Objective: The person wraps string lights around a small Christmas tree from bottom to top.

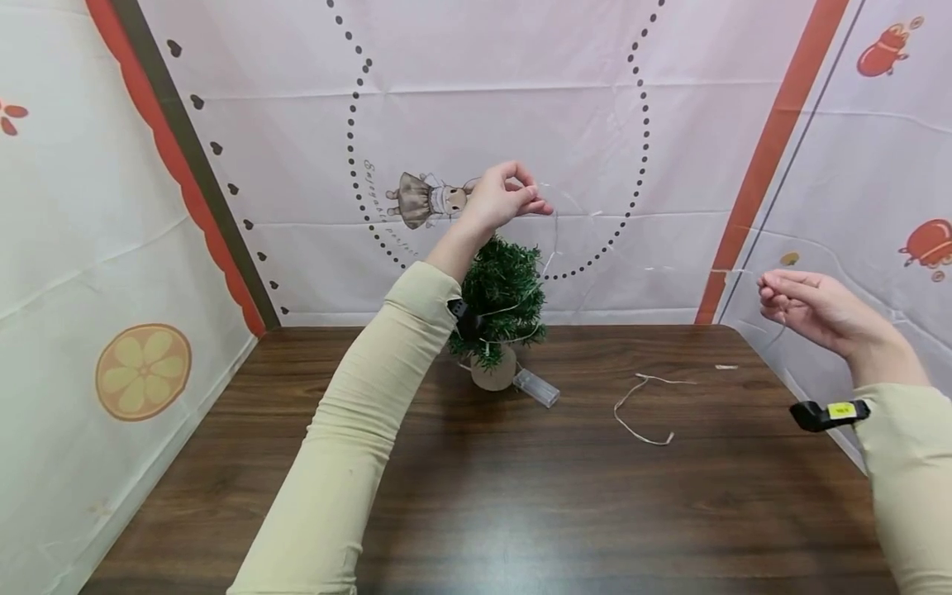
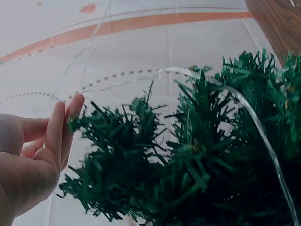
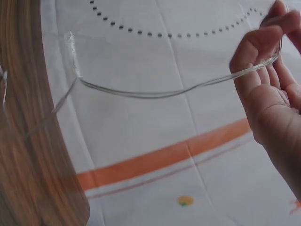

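Surrounding surface (image 1: 446, 487) (dk brown wood grain, soft sheen nr front) at rear, L & R: printed fabric backdrop (image 1: 483, 124), pale, fold-creased, orange stripe at R. Artif. mini Xmas tree (image 1: 513, 277) at rear ctr: bristly green needles, squat round tan base (image 1: 494, 373). Clear rect. plastic battery box (image 1: 536, 387) just beside base. Fairy-light wire (image 2: 257, 123), thin, transparent, on tree & spanning toward R hand (image 1: 821, 310), which pinches it, thumb + fingertips. L hand (image 1: 502, 197) at treetop, fingers close tog. at wire; can't tell if pinching. Thin pale cord (image 1: 623, 420), bent, on surface, R of ctr.
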Action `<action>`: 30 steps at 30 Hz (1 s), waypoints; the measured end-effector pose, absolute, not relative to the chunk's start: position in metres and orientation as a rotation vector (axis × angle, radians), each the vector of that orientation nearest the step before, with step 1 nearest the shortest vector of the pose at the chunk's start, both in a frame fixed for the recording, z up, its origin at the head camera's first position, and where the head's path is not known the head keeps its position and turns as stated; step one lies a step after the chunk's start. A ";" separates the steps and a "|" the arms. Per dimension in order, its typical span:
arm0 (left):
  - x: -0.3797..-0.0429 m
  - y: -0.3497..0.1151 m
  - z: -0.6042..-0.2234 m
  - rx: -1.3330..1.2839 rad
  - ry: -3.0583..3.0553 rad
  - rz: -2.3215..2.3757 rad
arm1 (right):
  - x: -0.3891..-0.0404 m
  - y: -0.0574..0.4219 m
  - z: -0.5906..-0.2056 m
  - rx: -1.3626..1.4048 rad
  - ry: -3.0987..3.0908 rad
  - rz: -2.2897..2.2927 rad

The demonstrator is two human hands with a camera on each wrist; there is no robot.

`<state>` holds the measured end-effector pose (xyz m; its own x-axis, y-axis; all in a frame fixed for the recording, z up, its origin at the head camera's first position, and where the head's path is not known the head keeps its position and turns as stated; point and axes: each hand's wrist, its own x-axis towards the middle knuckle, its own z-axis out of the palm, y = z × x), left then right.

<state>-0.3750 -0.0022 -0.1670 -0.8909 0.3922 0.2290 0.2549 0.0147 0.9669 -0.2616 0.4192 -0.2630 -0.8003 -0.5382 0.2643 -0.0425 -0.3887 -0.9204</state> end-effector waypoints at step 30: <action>-0.417 -0.010 -0.159 0.471 2.384 1.757 | -0.300 0.364 -0.239 -0.688 1.116 -2.665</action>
<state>-0.4174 -0.0100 -0.1588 -0.9408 0.3318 0.0698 0.1649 0.2677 0.9493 -0.2995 0.3642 -0.2389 -0.8789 -0.3259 0.3483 -0.0195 -0.7051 -0.7089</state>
